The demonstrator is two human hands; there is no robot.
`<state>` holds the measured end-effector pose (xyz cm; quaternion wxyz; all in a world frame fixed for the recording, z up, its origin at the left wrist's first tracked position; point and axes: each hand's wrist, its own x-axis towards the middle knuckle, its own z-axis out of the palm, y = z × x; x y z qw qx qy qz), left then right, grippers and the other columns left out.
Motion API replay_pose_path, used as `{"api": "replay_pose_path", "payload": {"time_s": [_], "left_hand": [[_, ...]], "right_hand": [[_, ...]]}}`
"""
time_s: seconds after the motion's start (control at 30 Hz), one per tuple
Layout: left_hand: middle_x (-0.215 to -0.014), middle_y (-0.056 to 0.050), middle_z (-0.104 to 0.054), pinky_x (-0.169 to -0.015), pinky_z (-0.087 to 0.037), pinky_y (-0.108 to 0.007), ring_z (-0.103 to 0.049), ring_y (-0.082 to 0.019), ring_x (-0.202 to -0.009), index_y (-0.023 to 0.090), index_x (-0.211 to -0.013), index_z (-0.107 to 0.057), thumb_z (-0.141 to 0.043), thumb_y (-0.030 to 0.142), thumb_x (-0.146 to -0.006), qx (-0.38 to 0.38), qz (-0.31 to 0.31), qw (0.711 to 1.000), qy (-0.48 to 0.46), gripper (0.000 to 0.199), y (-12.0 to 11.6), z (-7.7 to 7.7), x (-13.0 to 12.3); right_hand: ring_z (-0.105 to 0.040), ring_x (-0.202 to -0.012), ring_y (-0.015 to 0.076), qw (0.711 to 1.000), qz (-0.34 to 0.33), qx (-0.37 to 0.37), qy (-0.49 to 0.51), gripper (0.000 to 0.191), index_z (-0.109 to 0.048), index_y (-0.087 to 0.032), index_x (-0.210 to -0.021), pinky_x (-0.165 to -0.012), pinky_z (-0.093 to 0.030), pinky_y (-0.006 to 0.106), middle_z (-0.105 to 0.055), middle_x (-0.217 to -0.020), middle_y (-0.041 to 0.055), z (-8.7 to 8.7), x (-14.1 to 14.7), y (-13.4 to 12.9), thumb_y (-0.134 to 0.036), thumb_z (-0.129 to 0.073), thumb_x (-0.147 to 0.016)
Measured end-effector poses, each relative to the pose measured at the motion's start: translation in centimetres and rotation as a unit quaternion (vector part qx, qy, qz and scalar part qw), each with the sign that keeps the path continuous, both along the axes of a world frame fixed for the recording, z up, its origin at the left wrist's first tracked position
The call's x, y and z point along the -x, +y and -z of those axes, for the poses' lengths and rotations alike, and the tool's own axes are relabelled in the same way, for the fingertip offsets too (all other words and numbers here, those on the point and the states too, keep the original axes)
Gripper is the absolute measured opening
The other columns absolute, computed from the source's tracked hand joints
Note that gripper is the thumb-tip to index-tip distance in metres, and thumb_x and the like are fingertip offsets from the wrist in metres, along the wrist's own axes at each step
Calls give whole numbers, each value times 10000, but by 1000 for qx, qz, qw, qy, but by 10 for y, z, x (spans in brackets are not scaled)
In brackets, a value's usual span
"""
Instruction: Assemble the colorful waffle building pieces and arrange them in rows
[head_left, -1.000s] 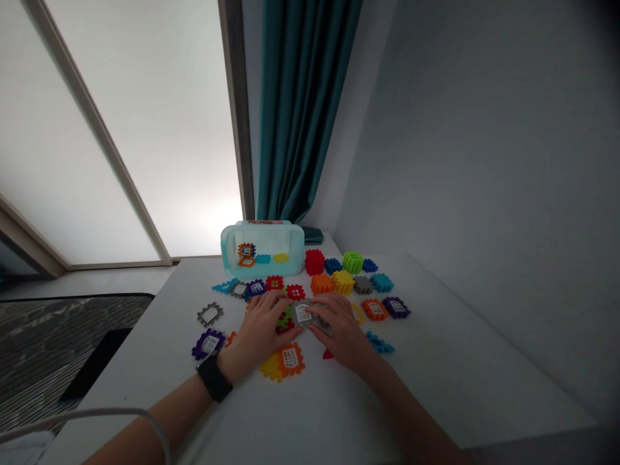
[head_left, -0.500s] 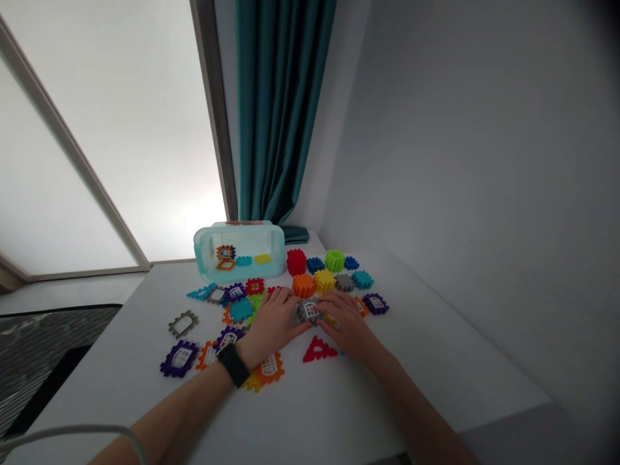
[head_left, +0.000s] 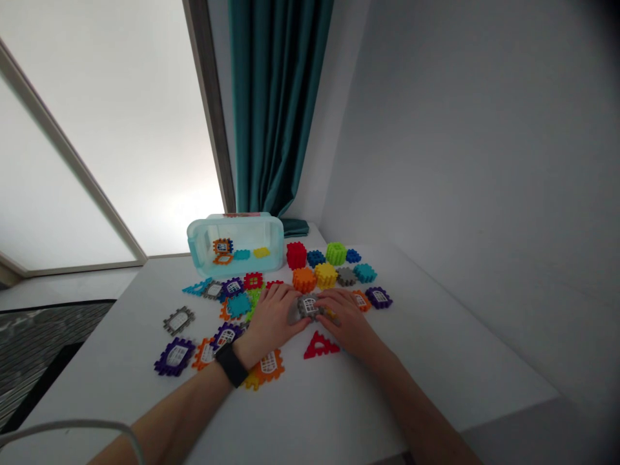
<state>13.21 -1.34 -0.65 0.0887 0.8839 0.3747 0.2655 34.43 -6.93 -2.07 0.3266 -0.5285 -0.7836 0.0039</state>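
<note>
1. While the left hand (head_left: 268, 316) and right hand (head_left: 346, 321) are staying on either side as they were a moment earlier, their fingers (head_left: 334, 303) are gripping a grey window tile (head_left: 309, 307) between them.
2. A yellow piece (head_left: 332, 315) is showing under the right fingers, with a red triangular tile (head_left: 320, 347) lying just below them.
3. A teal tile (head_left: 239, 305) is lying beside the left fingers.
4. An orange block (head_left: 304, 279) is sitting just beyond the fingers, and a clear plastic box (head_left: 236, 244) is standing farther off on the table (head_left: 339, 400).

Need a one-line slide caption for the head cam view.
Left hand and right hand meet on a grey window tile amid colourful plastic tiles, clear bin behind.
</note>
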Motion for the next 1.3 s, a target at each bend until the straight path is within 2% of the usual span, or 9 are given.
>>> {"api": "replay_pose_path", "payload": {"time_s": [0.33, 0.57, 1.3], "left_hand": [[-1179, -59, -626, -1000, -412, -473, -553, -289, -1135, 231, -1111, -641, -779, 367, -796, 17, 6, 1000, -3, 369, 1, -1, 1], [-1192, -62, -616, -1003, -418, -476, -550, -288, -1149, 227, -1116, -637, -776, 348, -801, 34, 10, 999, -6, 365, 2, 2, 0], [-1214, -66, -601, -993, -432, -452, -537, -286, -1169, 235, -1111, -642, -767, 339, -815, 46, 17, 999, 4, 338, 1, 1, 1]], "right_hand": [[-589, -1117, 279, 1000, -2, -2, 10, 117, -663, -226, -991, -993, -456, 503, -706, -1150, 80, 1, 0, -1, -177, -636, -888], [-580, -1137, 283, 1000, -4, 3, 6, 177, -667, -232, -1026, -1001, -449, 514, -699, -1181, 79, 2, 0, -3, -147, -609, -882], [-576, -1134, 267, 1000, -2, 17, -15, 191, -665, -230, -1017, -1015, -428, 496, -696, -1175, 71, 0, 0, -4, -125, -595, -873]]}}
